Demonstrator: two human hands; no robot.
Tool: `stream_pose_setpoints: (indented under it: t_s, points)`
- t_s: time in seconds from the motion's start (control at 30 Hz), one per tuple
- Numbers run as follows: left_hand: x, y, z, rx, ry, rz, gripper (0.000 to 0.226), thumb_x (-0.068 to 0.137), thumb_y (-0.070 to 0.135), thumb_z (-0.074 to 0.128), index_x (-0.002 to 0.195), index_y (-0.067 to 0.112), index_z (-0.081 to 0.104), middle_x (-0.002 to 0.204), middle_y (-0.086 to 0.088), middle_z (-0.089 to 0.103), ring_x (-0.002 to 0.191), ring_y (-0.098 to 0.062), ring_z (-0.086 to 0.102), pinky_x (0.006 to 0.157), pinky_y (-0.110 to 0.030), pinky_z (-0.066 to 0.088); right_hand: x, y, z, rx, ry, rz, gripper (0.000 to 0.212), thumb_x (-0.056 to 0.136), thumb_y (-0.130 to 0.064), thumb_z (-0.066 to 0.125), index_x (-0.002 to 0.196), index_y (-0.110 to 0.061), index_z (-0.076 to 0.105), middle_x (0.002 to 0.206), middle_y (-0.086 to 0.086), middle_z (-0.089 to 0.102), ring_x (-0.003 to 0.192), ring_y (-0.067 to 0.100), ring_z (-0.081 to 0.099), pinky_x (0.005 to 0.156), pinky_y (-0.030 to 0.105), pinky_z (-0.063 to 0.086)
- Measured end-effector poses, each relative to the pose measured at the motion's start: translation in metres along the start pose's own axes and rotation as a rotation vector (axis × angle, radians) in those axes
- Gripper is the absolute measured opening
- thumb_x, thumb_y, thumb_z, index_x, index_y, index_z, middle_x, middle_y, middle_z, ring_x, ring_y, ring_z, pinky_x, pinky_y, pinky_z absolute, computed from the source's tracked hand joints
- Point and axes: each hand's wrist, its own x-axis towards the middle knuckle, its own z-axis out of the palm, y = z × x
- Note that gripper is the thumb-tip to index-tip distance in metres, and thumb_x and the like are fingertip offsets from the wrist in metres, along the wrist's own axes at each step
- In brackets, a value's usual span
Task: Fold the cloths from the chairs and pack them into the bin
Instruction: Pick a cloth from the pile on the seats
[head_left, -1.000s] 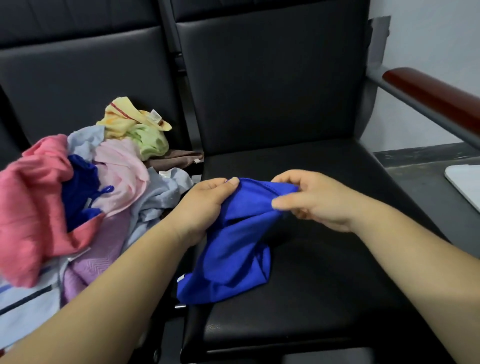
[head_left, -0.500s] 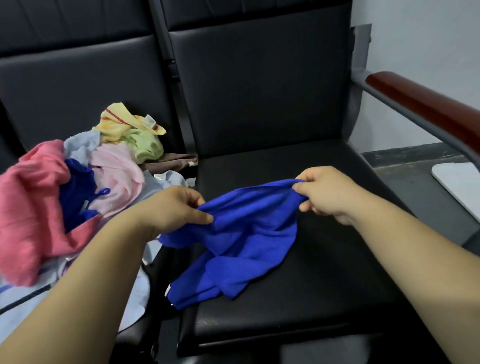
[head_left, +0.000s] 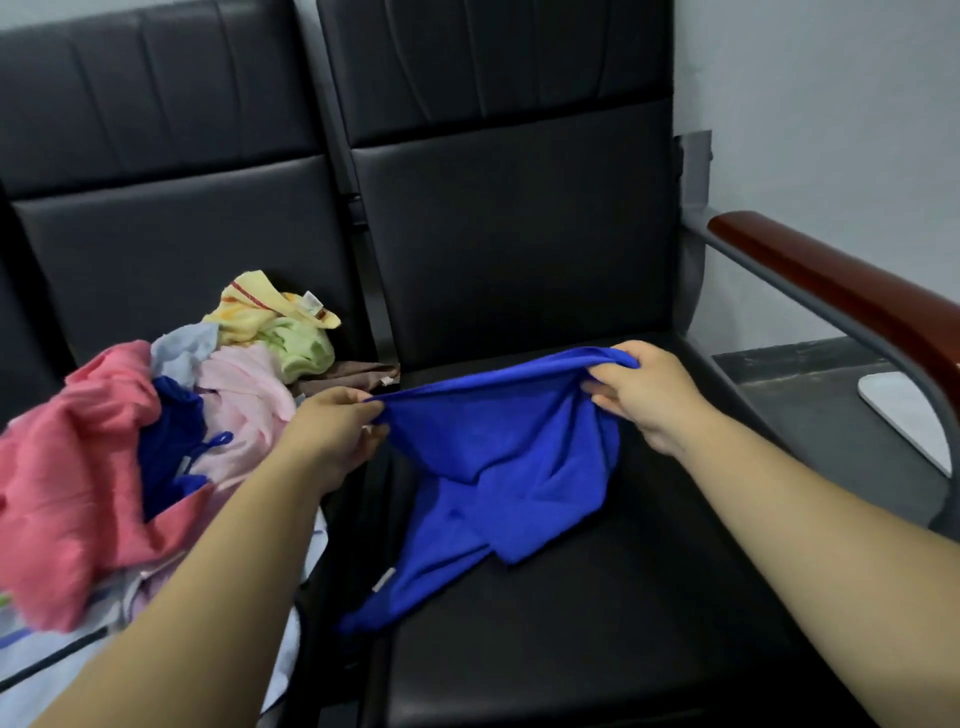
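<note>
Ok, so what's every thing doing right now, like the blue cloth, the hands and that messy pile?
blue cloth, unfolded, top edge stretched out, lower part draped on the right chair seat.
left hand, fingers pinching the cloth's left corner.
right hand, gripping the cloth's right corner.
pile of cloths, crumpled and unfolded, heaped on the left chair.

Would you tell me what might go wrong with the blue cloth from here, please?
The bright blue microfibre cloth is bunched below the edge pinched by the left hand and right hand, so a fold now may trap creases. Its lowest corner lies at the left edge of the black leather seat; it could slide off.
</note>
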Motion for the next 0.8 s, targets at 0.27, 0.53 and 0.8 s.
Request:
stream_pose_setpoints:
  t_s: [0.27, 0.53, 0.8]
  points:
    - [-0.02, 0.05, 0.002, -0.562, -0.14, 0.363, 0.027, 0.102, -0.001, 0.048, 0.083, 0.018, 0.055, 0.103, -0.013, 0.074, 0.092, -0.024, 0.074, 0.085, -0.043, 0.061, -0.014, -0.043, -0.02, -0.178, 0.267, -0.508, 0.017, 0.09, -0.02, 0.078, 0.082, -0.029, 0.067, 0.082, -0.008, 0.07, 0.077, 0.009, 0.062, 0.068, 0.022, 0.049]
    - [-0.038, 0.018, -0.027, 0.385, -0.079, 0.505, 0.02, 0.092, -0.006, 0.065, 0.081, 0.009, 0.059, 0.068, -0.001, 0.067, 0.068, -0.02, 0.06, 0.061, -0.022, 0.046, -0.032, -0.002, -0.054, -0.634, 0.015, -0.29, 0.015, 0.088, -0.022, 0.081, 0.077, -0.023, 0.07, 0.065, -0.004, 0.067, 0.06, 0.009, 0.058, 0.06, 0.023, 0.044]
    - [-0.041, -0.008, -0.045, 0.676, -0.509, -0.038, 0.018, 0.094, 0.005, 0.064, 0.079, 0.012, 0.058, 0.057, -0.004, 0.047, 0.045, -0.009, 0.043, 0.043, -0.019, 0.029, -0.044, 0.005, -0.067, -0.888, -0.361, 0.365, 0.017, 0.095, -0.029, 0.072, 0.091, -0.012, 0.071, 0.056, 0.002, 0.048, 0.046, 0.015, 0.038, 0.044, 0.023, 0.027]
